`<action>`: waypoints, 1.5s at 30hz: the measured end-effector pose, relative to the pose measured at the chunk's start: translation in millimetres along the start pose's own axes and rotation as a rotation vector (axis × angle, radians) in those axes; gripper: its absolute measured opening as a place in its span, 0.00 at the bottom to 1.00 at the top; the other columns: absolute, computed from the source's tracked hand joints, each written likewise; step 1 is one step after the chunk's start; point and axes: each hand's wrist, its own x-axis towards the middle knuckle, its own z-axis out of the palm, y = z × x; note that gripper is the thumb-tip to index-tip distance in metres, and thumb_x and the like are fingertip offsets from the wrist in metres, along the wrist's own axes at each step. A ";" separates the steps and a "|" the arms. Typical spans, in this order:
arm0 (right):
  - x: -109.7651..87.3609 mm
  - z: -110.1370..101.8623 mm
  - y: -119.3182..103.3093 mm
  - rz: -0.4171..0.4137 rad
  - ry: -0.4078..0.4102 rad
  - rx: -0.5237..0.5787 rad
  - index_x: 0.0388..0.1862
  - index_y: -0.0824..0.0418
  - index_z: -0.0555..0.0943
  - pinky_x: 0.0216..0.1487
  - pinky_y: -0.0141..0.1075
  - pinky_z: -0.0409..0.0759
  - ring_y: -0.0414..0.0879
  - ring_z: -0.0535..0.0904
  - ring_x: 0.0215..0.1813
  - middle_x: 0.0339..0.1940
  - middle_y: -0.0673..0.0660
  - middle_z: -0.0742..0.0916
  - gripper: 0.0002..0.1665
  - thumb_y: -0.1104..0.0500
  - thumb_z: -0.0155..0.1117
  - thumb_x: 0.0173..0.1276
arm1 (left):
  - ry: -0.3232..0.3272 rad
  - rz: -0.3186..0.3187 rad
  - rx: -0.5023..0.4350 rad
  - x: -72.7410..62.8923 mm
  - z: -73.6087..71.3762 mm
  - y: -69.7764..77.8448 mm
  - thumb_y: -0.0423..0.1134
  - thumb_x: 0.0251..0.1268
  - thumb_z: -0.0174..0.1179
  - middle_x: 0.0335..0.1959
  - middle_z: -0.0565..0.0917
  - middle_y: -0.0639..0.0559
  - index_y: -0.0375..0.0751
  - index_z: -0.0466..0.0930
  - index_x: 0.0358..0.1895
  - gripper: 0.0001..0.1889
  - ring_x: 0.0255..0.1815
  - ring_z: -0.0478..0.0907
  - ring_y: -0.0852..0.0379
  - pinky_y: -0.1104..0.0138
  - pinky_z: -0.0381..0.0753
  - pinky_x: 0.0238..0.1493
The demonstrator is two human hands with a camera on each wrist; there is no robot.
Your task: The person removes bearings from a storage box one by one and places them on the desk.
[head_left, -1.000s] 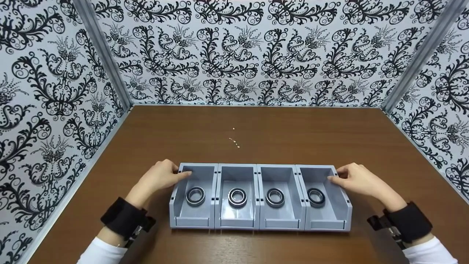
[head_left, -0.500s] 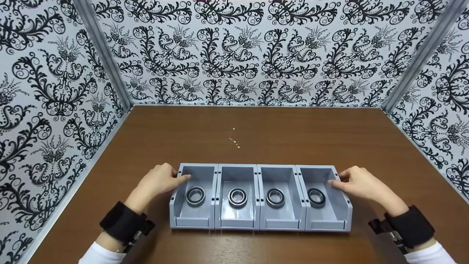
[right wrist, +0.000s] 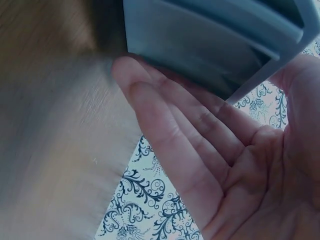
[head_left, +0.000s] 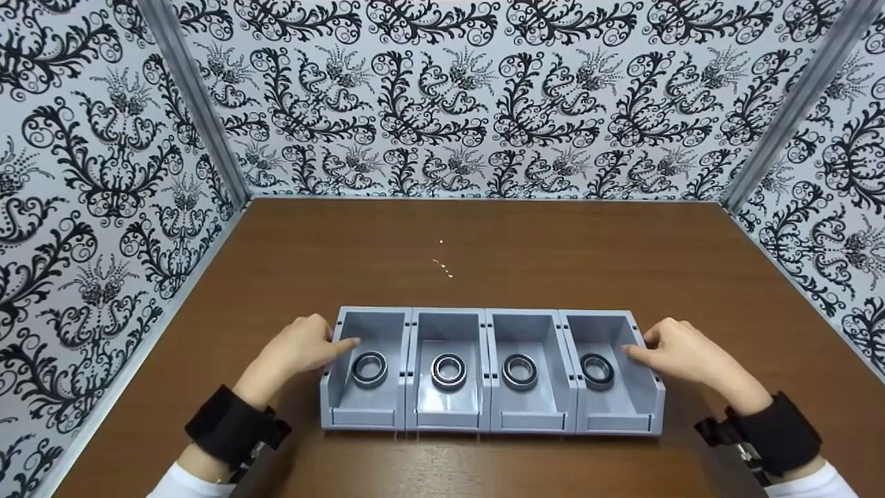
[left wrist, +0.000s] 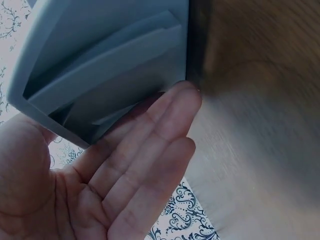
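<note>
Four-sided grey storage bins stand joined in a row in the head view. My left hand [head_left: 294,349] grips the outer wall of the leftmost bin [head_left: 363,418], thumb over the rim and fingers along the outside. At the other end, my right hand [head_left: 691,356] holds the rightmost bin [head_left: 619,423] the same way. Each bin has one ball bearing lying in it: the leftmost [head_left: 370,382], two middle bearings [head_left: 449,386] [head_left: 519,386], and the rightmost bearing [head_left: 608,378]. Both wrist views show fingers against the bin's side, close to the tabletop.
The bins rest on a brown wooden table [head_left: 553,256]. A few small pale marks [head_left: 443,266] lie on the tabletop behind them. Patterned wall panels [head_left: 456,104] with grey metal posts [head_left: 200,104] enclose the back and sides.
Both hands have slid slightly toward the person along the outer walls of the end bins. The bins and bearings stay in place.
</note>
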 end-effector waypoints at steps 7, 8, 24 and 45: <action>-1.2 0.3 -1.4 0.009 -0.012 0.018 0.11 0.50 0.69 0.22 0.31 0.55 0.36 0.58 0.17 0.11 0.39 0.62 0.25 0.54 0.68 0.65 | -0.007 0.029 -0.013 1.3 3.1 -7.7 0.52 0.67 0.67 0.09 0.63 0.63 0.49 0.69 0.10 0.28 0.13 0.63 0.62 0.67 0.59 0.19; -1.4 0.6 -1.4 0.011 -0.016 0.020 0.11 0.50 0.69 0.22 0.31 0.56 0.36 0.58 0.17 0.11 0.39 0.62 0.25 0.55 0.68 0.65 | -0.017 -0.004 -0.015 -2.8 -0.6 0.7 0.49 0.66 0.67 0.09 0.64 0.61 0.47 0.69 0.11 0.26 0.14 0.64 0.61 0.67 0.59 0.20; -1.7 3.7 -0.6 -0.002 0.027 0.032 0.12 0.49 0.65 0.23 0.30 0.53 0.34 0.54 0.17 0.12 0.39 0.60 0.27 0.57 0.67 0.66 | -0.020 -0.044 -0.016 -3.6 -1.8 3.7 0.44 0.67 0.65 0.10 0.63 0.61 0.48 0.67 0.12 0.25 0.15 0.63 0.62 0.68 0.58 0.20; -2.0 6.5 0.4 0.002 0.047 0.084 0.12 0.50 0.61 0.23 0.29 0.53 0.34 0.54 0.18 0.13 0.40 0.60 0.28 0.58 0.65 0.67 | -0.005 -0.017 -0.021 2.1 -1.4 4.7 0.41 0.66 0.63 0.09 0.63 0.61 0.47 0.67 0.11 0.24 0.14 0.64 0.62 0.69 0.59 0.20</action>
